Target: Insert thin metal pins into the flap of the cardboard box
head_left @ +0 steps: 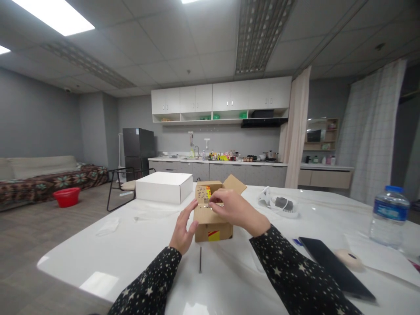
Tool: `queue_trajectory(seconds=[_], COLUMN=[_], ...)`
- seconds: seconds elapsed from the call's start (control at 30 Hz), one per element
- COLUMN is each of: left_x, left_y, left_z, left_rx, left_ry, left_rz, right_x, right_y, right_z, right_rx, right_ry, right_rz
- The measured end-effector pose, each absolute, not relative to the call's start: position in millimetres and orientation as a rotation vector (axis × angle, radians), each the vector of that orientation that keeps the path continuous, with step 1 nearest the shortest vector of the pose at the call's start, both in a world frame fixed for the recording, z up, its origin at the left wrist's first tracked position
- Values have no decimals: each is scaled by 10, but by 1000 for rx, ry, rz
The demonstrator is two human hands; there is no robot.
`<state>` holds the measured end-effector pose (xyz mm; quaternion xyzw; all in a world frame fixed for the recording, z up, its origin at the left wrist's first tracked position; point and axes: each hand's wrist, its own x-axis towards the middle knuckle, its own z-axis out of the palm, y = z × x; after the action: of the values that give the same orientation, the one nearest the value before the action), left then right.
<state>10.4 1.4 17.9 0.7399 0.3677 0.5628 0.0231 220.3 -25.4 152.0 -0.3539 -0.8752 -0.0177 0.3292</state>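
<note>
Head view: small cardboard box [211,221] mid-table, flaps open, just in front of white box [164,187]. Left hand [183,234] open, flat against box's left side; right hand [235,209] over its top, fingertips pinching near flap, nearer the opening.

We steady a small cardboard box [212,223] on the white table [131,249] with both hands.

Our left hand [183,232] rests flat against the box's left side, at about 9 o'clock from it, fingers straight and spread. Our right hand [236,209] lies over the open top, fingertips pinching at the near flap. A white box [164,187] sits at 10 o'clock from the cardboard one, just beyond it. A thin dark rod [200,259] lies at 6 o'clock, near our wrists. At 3 o'clock, well apart, stands a water bottle [389,218]; a black tablet [334,267] lies at 4 o'clock. A red basin [66,197] sits on the floor at far 9 o'clock.
</note>
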Motion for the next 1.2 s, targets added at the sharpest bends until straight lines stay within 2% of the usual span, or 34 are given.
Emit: queue_trajectory(seconds=[0.53,1.2], left_x=[59,81], left_y=[43,32], left_z=[159,165], left_rx=[2273,2274], left_ry=[1127,1139], left_rz=[1755,1740], right_x=[1777,1821], right_y=[-280,-213], right_z=[1413,1402], right_rx=[-1038,-1248], right_ry=[-2476,-2379], right_rz=[-263,-276])
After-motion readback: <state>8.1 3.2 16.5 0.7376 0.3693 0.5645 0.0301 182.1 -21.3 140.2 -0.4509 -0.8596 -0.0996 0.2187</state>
